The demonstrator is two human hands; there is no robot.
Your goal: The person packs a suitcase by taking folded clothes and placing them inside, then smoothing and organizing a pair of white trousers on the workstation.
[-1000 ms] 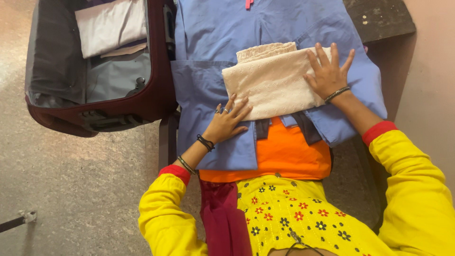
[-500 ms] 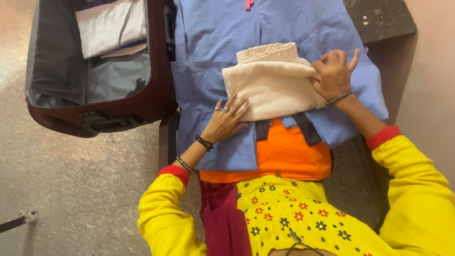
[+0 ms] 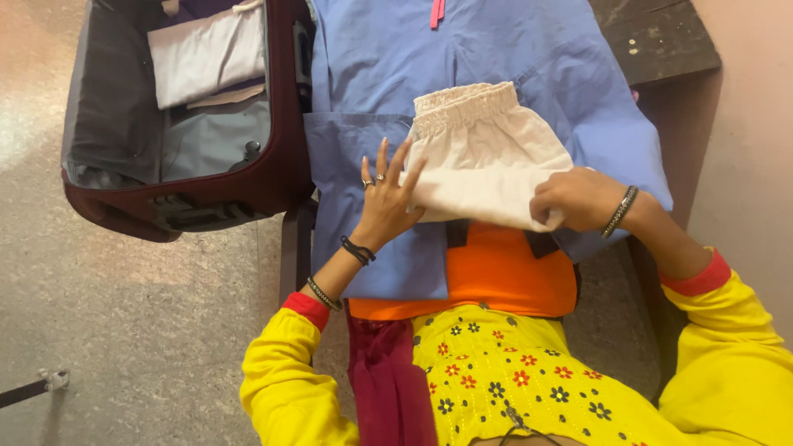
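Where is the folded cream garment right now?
In the head view, centre-right: the cream garment lies on the blue shirt, right of the open maroon suitcase, between the left hand and right hand.

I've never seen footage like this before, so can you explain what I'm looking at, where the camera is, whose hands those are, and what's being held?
There is no machine here. The single view comes from a camera worn on a person's head, looking down at their own arms in yellow sleeves. The left hand rests with spread fingers against the edge of a folded cream cloth with a gathered elastic band. The right hand grips that cloth's lower right corner. The cloth lies on a blue garment spread flat, with an orange garment underneath, nearer the person. To the left, on the floor, an open maroon suitcase already holds a folded white cloth.
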